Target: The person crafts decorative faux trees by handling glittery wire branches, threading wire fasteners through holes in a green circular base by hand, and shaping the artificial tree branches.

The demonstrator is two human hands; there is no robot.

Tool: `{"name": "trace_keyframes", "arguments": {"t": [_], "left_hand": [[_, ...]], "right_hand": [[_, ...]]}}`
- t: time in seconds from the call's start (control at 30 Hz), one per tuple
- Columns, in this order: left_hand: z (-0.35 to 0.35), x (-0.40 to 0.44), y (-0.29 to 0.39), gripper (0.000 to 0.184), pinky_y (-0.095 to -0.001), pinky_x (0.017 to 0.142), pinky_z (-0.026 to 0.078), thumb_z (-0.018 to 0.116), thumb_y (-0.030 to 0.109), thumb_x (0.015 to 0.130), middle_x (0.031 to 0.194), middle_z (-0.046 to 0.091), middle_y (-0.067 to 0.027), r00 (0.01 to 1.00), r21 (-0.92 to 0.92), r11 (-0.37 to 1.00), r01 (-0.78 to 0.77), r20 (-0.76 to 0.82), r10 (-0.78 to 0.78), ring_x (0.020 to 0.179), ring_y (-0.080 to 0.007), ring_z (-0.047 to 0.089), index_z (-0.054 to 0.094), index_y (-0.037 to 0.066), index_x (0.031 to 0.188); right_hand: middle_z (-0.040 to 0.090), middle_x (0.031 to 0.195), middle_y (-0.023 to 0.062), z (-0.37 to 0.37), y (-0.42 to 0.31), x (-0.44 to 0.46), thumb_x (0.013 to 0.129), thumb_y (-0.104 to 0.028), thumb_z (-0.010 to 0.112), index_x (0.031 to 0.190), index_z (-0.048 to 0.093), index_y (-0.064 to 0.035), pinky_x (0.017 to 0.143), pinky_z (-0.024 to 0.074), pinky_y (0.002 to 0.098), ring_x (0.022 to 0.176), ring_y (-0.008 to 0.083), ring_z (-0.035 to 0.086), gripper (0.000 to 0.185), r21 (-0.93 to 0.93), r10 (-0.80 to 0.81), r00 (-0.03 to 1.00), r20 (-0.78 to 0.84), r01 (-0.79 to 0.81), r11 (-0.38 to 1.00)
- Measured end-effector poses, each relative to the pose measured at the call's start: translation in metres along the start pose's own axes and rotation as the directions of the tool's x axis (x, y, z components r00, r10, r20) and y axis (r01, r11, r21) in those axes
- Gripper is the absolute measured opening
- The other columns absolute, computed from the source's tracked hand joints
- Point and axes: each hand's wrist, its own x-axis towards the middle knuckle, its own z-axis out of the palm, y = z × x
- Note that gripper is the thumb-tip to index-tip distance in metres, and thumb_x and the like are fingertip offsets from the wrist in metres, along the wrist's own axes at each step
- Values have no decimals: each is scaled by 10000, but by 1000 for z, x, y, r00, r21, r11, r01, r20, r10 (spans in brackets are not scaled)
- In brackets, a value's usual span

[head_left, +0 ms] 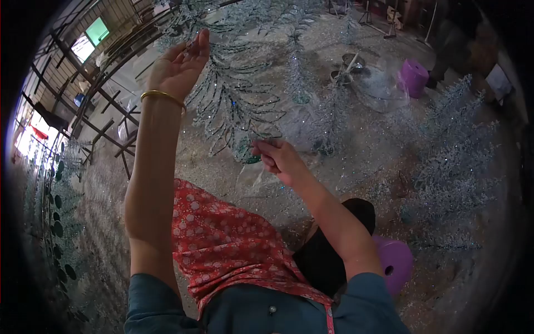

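A glittery artificial tree (pixel 231 92) with looped, silvery-green branches stands in front of me on a green base (pixel 247 153). My left hand (pixel 181 67), with a gold bangle on the wrist, is raised beside its upper branches. Those fingers are curled with the palm turned up; a small glittery bit shows at them, too small to name. Low on the tree, my right hand (pixel 281 160) pinches the tip of a branch (pixel 267 134) between thumb and fingers.
More frosted trees (pixel 331 119) stand behind, and a large one (pixel 453 167) is at the right. Purple stools (pixel 414 78) (pixel 394 261) stand at the back right and beside me. Dark metal racks (pixel 103 131) line the left. Glitter covers the floor (pixel 356 172).
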Motion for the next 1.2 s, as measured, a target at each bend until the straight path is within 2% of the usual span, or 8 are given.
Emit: {"name": "trace_keyframes", "arguments": {"t": [0.2, 0.37, 0.5, 0.57, 0.63, 0.8, 1.0, 1.2], "left_hand": [[5, -8, -4, 293, -418, 856, 426, 377, -39, 819, 1096, 424, -287, 992, 48, 992, -115, -40, 117, 1002, -360, 460, 330, -166, 1078], [-4, -8, 5, 308, -402, 836, 437, 367, -6, 836, 1100, 420, -286, 998, 42, 999, -31, 55, 28, 992, -356, 460, 321, -167, 1094], [2, -12, 3, 305, -393, 837, 437, 343, 13, 848, 1095, 422, -285, 995, 79, 993, -89, -44, 92, 998, -356, 459, 324, -170, 1091], [5, -20, -1, 306, -396, 844, 437, 343, 17, 850, 1082, 431, -283, 975, 144, 975, -168, -119, 186, 994, -358, 463, 322, -176, 1087], [-2, -24, 5, 284, -404, 850, 439, 358, 10, 844, 1068, 441, -284, 977, 109, 979, -171, -112, 183, 977, -357, 476, 336, -180, 1055], [-26, -47, -1, 205, -374, 831, 453, 428, -11, 806, 1010, 485, -258, 978, 204, 970, -129, -137, 159, 919, -327, 519, 394, -142, 961], [-68, -67, -17, 169, -344, 791, 466, 468, 8, 785, 975, 518, -220, 984, 283, 957, -59, -147, 104, 902, -306, 534, 432, -92, 916], [-82, -79, -28, 125, -337, 788, 466, 452, 37, 802, 972, 525, -213, 980, 249, 965, -81, -154, 122, 903, -291, 540, 434, -48, 892]], "right_hand": [[541, 746, 20, -6, 27, -20, 830, -176, 511, 982, 524, -33, 397, 244, 171, 476, 36, 325, 210, 80, 89, 994, -66, -84, 993], [565, 775, 31, 23, 14, -14, 857, -223, 474, 1028, 498, -27, 383, 246, 173, 465, 42, 318, 261, 136, -69, 977, -201, 97, 986], [558, 740, 16, 26, 32, -4, 862, -248, 461, 1038, 495, -23, 385, 251, 176, 462, 41, 315, 288, 159, -59, 997, 40, 52, 986], [547, 704, 13, 20, 48, -16, 861, -258, 461, 1031, 503, -21, 391, 265, 178, 465, 37, 336, 294, 107, 155, 972, 175, -175, 979], [542, 691, 14, 29, 37, -41, 863, -250, 459, 1023, 510, -19, 392, 273, 179, 469, 39, 353, 286, -58, 150, 987, 60, -147, 987], [556, 714, 10, 32, -27, -52, 874, -230, 441, 1007, 541, -43, 429, 298, 178, 517, 48, 417, 250, -256, -215, 963, -161, 170, 952], [560, 735, 26, 73, -88, -31, 847, -234, 491, 938, 557, -17, 436, 343, 186, 531, 47, 445, 245, -314, -359, 927, -106, 311, 897], [588, 827, 105, 79, -81, 7, 836, -214, 498, 979, 477, 9, 375, 279, 161, 468, 34, 371, 266, -351, -267, 938, -218, 180, 919]]}}
